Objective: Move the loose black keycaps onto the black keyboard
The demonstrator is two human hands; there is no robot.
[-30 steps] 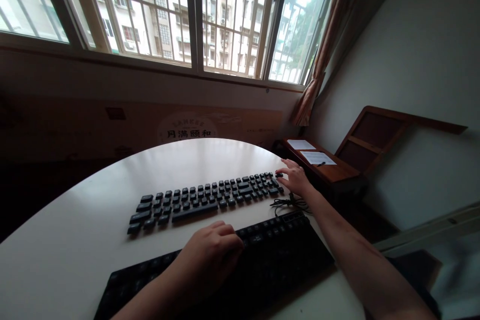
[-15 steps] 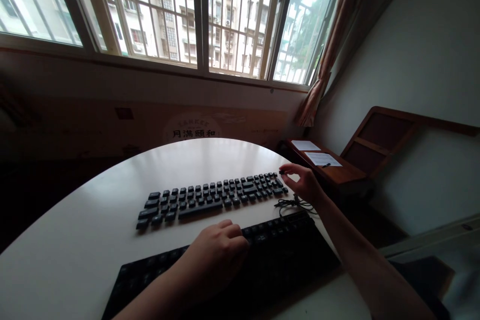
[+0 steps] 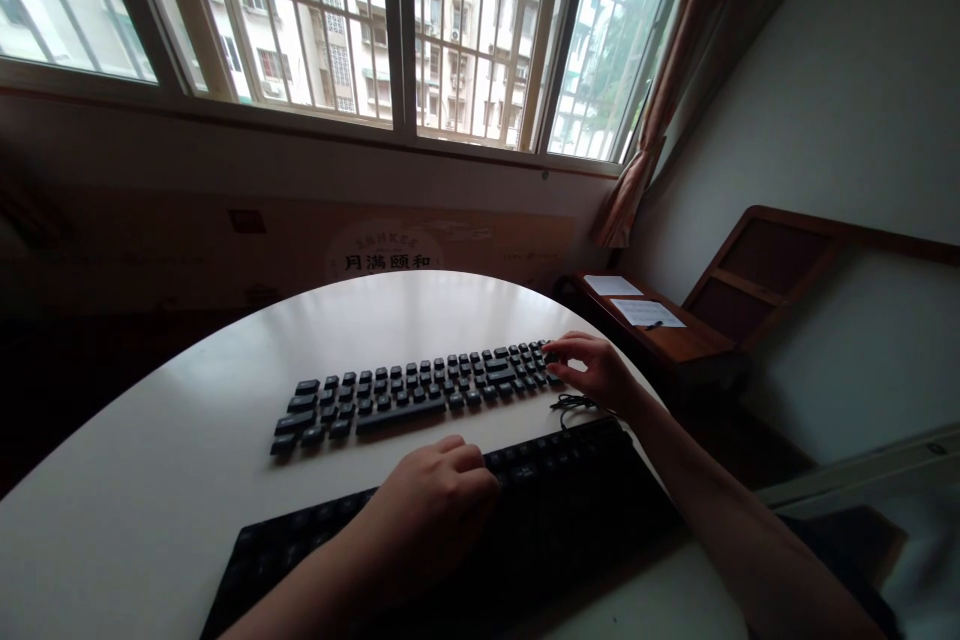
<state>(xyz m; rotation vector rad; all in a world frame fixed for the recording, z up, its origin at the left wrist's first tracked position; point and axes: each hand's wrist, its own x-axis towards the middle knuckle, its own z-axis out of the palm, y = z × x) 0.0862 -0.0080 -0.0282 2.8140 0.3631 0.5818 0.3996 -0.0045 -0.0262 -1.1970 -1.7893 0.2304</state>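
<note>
On the bench, the keyboard lies at six o'clock, with the rows of keycaps beyond it towards twelve. The cable sits at one o'clock from the keyboard's middle. Past the bench's two o'clock edge, the chair bears two sheets, the pen on the nearer one. The window is at twelve.

Dim room | window backlight | tabletop glare | dark lower keyboard
</note>
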